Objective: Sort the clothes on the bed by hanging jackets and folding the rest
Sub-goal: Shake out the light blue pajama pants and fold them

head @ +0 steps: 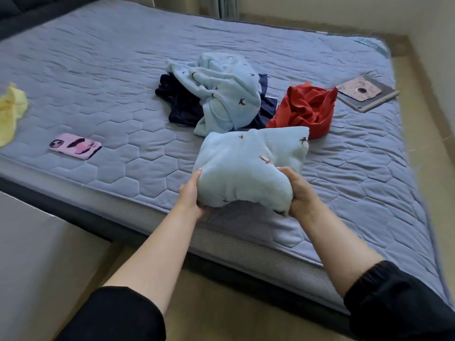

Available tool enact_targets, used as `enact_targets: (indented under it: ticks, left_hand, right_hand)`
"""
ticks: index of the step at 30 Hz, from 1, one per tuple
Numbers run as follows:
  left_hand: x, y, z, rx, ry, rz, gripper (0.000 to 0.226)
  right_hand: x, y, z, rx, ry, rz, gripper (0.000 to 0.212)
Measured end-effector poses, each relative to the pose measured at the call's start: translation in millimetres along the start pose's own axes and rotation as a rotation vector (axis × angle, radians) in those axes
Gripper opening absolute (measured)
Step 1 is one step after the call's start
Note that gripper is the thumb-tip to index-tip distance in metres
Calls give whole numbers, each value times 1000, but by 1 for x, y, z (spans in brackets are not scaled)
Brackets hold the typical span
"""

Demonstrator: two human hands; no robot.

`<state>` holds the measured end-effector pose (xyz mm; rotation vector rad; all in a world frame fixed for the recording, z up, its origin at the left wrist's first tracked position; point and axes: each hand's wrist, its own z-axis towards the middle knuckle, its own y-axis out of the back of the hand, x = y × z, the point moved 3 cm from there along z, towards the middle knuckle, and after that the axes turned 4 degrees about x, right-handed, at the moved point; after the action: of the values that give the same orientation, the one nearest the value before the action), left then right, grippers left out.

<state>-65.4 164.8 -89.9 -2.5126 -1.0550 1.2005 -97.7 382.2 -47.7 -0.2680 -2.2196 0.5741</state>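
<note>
A folded light blue fleece garment (248, 166) with small dark marks is lifted just above the near edge of the bed (98, 70). My left hand (190, 193) grips its left side and my right hand (299, 190) grips its right side. Behind it lies a crumpled light blue fleece piece (226, 92) of the same pattern, on top of a dark navy garment (179, 99). A crumpled red garment (305, 107) sits to the right of that pile. A pale yellow garment (11, 109) lies at the bed's left edge.
A phone in a pink case (75, 145) lies on the mattress to the left. A tablet in a grey cover (366, 92) lies at the right, near the bed's far side. Beige floor (221, 303) runs along the near edge and the right side of the bed.
</note>
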Motion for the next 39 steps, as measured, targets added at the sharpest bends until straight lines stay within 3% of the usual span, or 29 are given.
enact_targets:
  ticks: [4,7,10,12,18,22,25,29,32,39]
  left_hand:
    - [-35,-4,-82,-83,146,-196,41]
    - [-62,-5,-147,-86,184,-212,47]
    - [-74,-2,-227,-142,252,-204,90]
    - [-80,-1,-287,-81,263,-358,107]
    - [-133,13,-466,-23,-94,-617,93]
    - [-139,46,-591,-205,-306,-767,93]
    - [-120,75,-692,-421,-478,-896,85]
    - [-74,126,-835,-531,-739,-1052,75]
    - [-16,165,-941,-715,-894,-1070,68]
    - [180,227,-1163,-1117,-1043,-1208,67]
  right_hand:
    - [39,-78,-54,-112,-81,-95,16]
    - [67,-135,-98,-120,-118,-139,15]
    - [90,-193,-150,-92,-171,-153,13]
    - [102,-234,-191,-51,-198,-172,9]
    - [97,-335,-319,202,-303,-432,26]
    - [56,-389,-417,428,-392,-677,27]
    - [16,-417,-496,583,-464,-757,22]
    - [-49,-450,-614,870,-489,-822,14]
    - [-113,-471,-712,1085,-519,-886,4]
    - [-290,-438,-968,1413,-780,-1240,23]
